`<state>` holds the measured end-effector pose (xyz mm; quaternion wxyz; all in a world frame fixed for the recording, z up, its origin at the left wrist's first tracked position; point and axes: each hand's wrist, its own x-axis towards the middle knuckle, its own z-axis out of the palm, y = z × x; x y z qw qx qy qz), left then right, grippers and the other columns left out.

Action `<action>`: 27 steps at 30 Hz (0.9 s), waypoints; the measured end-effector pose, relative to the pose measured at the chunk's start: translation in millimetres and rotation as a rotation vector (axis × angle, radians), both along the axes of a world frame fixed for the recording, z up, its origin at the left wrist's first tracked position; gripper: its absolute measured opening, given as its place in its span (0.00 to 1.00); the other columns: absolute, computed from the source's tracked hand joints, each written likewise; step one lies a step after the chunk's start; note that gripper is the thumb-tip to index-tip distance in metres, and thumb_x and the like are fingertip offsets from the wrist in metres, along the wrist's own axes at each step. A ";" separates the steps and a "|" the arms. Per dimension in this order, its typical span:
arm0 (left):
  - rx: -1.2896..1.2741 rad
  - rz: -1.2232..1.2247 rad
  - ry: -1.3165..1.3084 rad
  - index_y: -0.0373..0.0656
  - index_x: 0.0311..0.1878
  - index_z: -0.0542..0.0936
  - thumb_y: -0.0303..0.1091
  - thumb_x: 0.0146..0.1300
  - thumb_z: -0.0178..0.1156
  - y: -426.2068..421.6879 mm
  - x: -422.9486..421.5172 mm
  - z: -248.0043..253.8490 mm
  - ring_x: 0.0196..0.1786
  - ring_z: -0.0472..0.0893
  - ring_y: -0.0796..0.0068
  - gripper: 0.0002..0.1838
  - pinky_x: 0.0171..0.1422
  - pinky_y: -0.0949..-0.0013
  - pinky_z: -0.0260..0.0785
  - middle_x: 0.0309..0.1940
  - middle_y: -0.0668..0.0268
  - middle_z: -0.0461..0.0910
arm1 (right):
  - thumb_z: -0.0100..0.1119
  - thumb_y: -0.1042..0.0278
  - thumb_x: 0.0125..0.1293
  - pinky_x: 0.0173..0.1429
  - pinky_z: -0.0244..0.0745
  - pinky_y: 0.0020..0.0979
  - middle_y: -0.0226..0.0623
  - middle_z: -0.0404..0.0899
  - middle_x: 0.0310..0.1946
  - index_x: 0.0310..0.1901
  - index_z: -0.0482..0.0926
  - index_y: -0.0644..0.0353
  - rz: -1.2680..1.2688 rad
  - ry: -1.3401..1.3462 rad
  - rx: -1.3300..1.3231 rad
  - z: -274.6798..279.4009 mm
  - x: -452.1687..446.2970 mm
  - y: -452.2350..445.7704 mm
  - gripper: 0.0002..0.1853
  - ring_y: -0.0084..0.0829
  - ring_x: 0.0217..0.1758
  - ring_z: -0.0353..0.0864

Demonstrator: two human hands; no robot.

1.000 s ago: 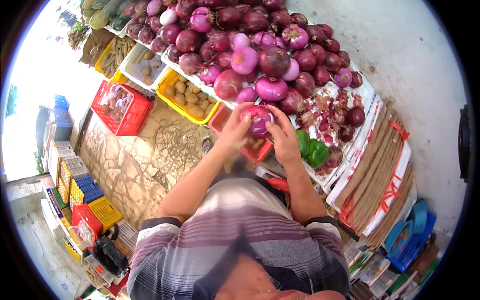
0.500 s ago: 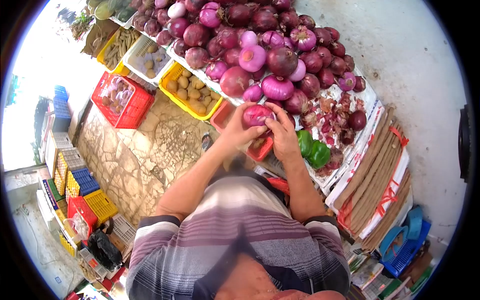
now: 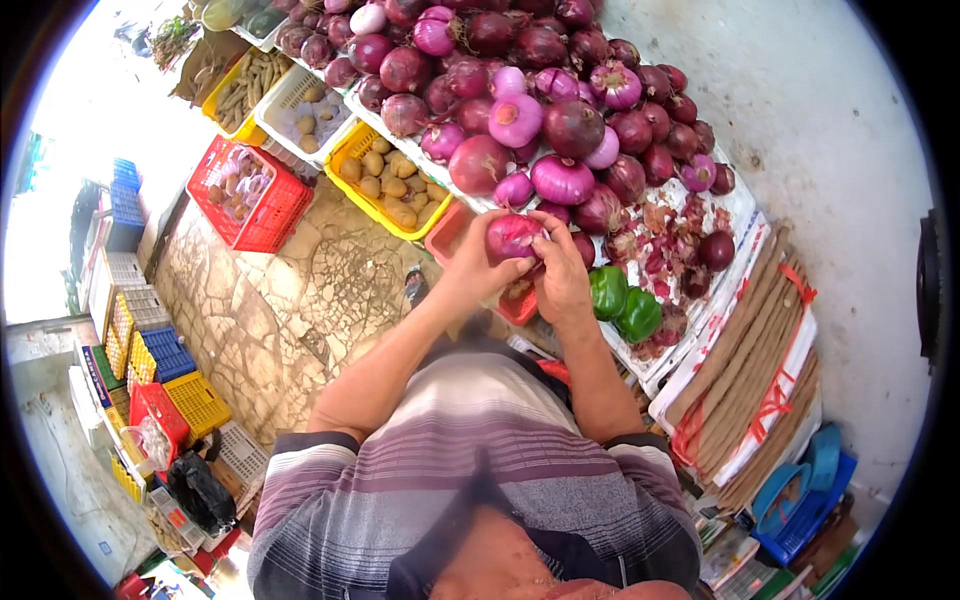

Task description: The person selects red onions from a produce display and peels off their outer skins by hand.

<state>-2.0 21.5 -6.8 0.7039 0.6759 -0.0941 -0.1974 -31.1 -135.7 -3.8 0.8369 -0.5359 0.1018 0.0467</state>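
Between my two hands is a red onion [image 3: 508, 236], held in front of my chest. My left hand [image 3: 474, 264] wraps round its left side and underside. On the other side, the fingers and thumb of my right hand [image 3: 563, 268] are pressed to the onion's skin near one end. Just beyond my fingertips lies a big pile of red onions [image 3: 562, 180], some dark-skinned and some peeled to bright purple. Loose onion skins [image 3: 655, 240] are heaped to the right of the pile. Two green bell peppers [image 3: 638, 314] rest close to my right wrist.
A yellow crate of potatoes [image 3: 372, 211] and a red crate [image 3: 262, 222] stand on the left. Under my hands is a red basket [image 3: 517, 306]. Long brown roots [image 3: 735, 350] tied with red ribbon lie at right. Stacked crates [image 3: 165, 355] line the far left.
The view has shifted slightly, so the pile sits a little lower and further right. My right fingers have moved slightly on the onion, which stays in both hands.
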 end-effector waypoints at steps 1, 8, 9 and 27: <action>0.009 0.005 0.002 0.39 0.72 0.64 0.35 0.62 0.73 -0.2 -0.3 -2.9 0.64 0.75 0.68 0.39 0.69 0.62 0.70 0.61 0.57 0.73 | 0.44 0.70 0.76 0.62 0.73 0.28 0.38 0.78 0.53 0.66 0.70 0.66 -0.008 0.003 0.005 -0.8 0.1 0.4 0.20 0.25 0.54 0.77; 0.090 -0.017 -0.070 0.38 0.72 0.63 0.37 0.62 0.73 -0.1 -0.6 -8.2 0.64 0.75 0.66 0.40 0.69 0.62 0.71 0.61 0.56 0.73 | 0.47 0.69 0.75 0.60 0.75 0.28 0.38 0.78 0.53 0.64 0.72 0.62 -0.007 -0.002 0.010 -20.6 1.2 -7.2 0.19 0.26 0.54 0.78; 0.090 -0.021 -0.072 0.38 0.72 0.63 0.37 0.62 0.73 -0.6 -0.1 -8.2 0.64 0.76 0.67 0.40 0.69 0.62 0.71 0.61 0.56 0.74 | 0.47 0.69 0.75 0.60 0.75 0.28 0.38 0.78 0.53 0.64 0.72 0.62 -0.006 -0.002 0.023 -21.8 2.3 -8.4 0.19 0.27 0.54 0.78; 0.084 -0.277 -0.091 0.35 0.72 0.66 0.37 0.62 0.73 8.5 25.6 -27.1 0.62 0.79 0.64 0.39 0.68 0.62 0.71 0.59 0.53 0.77 | 0.48 0.72 0.72 0.66 0.71 0.27 0.34 0.79 0.57 0.67 0.72 0.64 0.203 0.062 0.061 -11.6 6.0 -28.2 0.23 0.23 0.59 0.76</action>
